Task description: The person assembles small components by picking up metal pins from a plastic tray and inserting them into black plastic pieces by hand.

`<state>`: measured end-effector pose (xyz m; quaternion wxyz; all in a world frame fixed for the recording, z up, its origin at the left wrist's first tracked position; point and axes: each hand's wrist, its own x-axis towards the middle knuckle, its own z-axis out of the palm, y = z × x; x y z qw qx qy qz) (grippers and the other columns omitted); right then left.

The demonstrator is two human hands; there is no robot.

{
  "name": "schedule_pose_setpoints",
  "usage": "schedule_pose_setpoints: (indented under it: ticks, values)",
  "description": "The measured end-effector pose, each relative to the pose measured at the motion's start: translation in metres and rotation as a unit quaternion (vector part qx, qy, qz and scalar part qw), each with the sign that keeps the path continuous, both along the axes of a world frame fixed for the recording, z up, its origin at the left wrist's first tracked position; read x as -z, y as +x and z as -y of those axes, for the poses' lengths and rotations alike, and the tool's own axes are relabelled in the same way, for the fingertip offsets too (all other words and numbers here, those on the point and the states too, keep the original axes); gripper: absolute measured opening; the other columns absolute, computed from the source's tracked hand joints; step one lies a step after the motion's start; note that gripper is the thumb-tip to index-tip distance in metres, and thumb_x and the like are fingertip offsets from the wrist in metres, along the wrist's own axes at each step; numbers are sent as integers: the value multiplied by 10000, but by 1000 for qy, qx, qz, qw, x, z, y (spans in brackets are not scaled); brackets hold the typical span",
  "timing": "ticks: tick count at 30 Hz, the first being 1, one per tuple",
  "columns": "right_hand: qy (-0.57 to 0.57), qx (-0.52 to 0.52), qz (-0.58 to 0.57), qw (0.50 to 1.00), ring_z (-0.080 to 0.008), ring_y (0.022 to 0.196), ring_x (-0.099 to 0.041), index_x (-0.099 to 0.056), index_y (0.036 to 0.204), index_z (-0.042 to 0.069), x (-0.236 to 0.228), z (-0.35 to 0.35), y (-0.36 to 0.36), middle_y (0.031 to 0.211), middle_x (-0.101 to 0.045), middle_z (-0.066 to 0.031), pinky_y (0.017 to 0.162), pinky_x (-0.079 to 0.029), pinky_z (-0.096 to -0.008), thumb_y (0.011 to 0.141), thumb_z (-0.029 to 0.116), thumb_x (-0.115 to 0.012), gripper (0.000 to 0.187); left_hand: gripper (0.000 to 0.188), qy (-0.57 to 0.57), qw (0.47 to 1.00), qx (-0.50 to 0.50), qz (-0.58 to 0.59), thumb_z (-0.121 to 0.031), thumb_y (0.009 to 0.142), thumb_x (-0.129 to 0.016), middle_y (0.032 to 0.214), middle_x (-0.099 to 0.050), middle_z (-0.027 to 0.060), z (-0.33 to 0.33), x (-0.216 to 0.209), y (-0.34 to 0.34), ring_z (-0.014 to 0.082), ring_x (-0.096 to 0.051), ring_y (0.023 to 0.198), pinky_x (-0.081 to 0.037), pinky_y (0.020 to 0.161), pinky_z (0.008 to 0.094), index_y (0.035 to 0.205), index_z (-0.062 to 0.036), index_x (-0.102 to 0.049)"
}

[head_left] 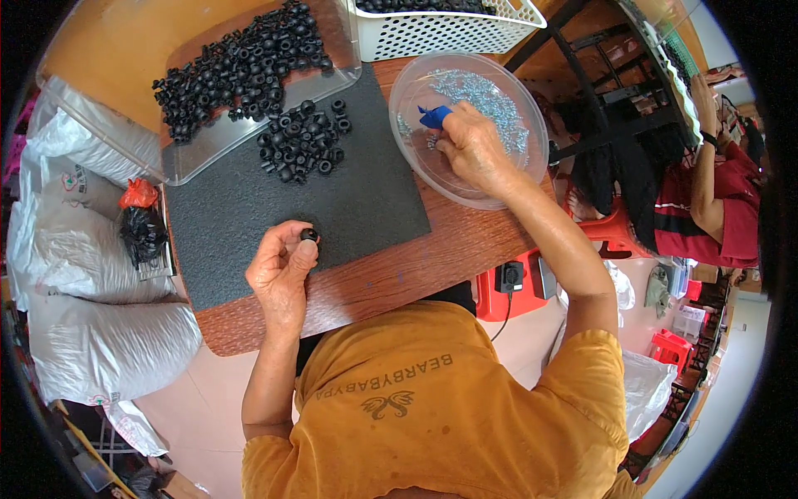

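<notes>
Currently the left hand [281, 268] is pinching a squat black plastic part [309, 234] between thumb and forefinger, over the near side of the dark mat [366, 195]. The right hand [474, 148] is hanging inside the clear round bowl [434, 173], its fingers bunched, blue wrapping [434, 116] covering one tip; whether it is gripping anything, I cannot tell. Small silvery-blue metal pieces [490, 100] are lying mostly beyond and right of its fingertips, while the pinched part is sitting well to their left and closer in. Beyond the left hand, loose black parts [301, 145] are lying heaped before a clear tray [212, 154].
</notes>
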<state>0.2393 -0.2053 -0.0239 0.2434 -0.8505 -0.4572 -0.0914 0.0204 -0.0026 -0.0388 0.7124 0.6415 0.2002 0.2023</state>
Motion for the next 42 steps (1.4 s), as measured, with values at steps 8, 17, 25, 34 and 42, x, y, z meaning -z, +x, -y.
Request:
schedule_pose_setpoints:
  ticks: [8, 17, 25, 34, 42]
  values:
    - [19, -18, -12, 1000, -318, 667, -493, -470, 676, -15, 3, -2, -2, 681, -508, -154, 579, -401, -408, 675, -24, -667, 197, 207, -9, 1000, 9, 9, -97, 814, -643, 806, -597, 42, -2, 1, -1, 74, -523, 661, -437, 568, 184, 979, 16, -592]
    - [34, 64, -100, 992, -177, 573, -477, -494, 701, -19, -5, 1, -10, 628, -479, -89, 518, -381, -313, 795, 105, -642, 215, 214, -1, 1000, 8, 8, -127, 815, -650, 809, -600, 41, -2, 3, -1, 76, -529, 671, -441, 566, 186, 967, 12, -593]
    - [140, 152, -354, 912, -118, 506, -473, -534, 699, -37, -13, -2, -13, 573, -541, -56, 466, -382, -292, 782, 117, -598, 186, 162, -13, 1000, 13, 1, -99, 842, -622, 822, -592, 12, -1, 0, -1, 48, -511, 685, -427, 580, 176, 969, -4, -586]
    - [60, 153, -256, 953, -160, 537, -514, -525, 693, -32, -12, 4, -10, 581, -535, -104, 506, -412, -318, 727, 109, -654, 194, 180, -3, 1000, 2, 5, -105, 833, -621, 816, -611, 60, -1, 1, -1, 82, -535, 652, -439, 563, 193, 964, 14, -588]
    - [66, 144, -212, 964, -172, 574, -505, -516, 715, -5, -8, 6, -14, 645, -523, -83, 518, -402, -304, 740, 89, -676, 187, 210, -3, 1000, 2, 9, -135, 823, -645, 812, -609, 52, -2, 3, -1, 78, -533, 653, -443, 561, 191, 965, 9, -590]
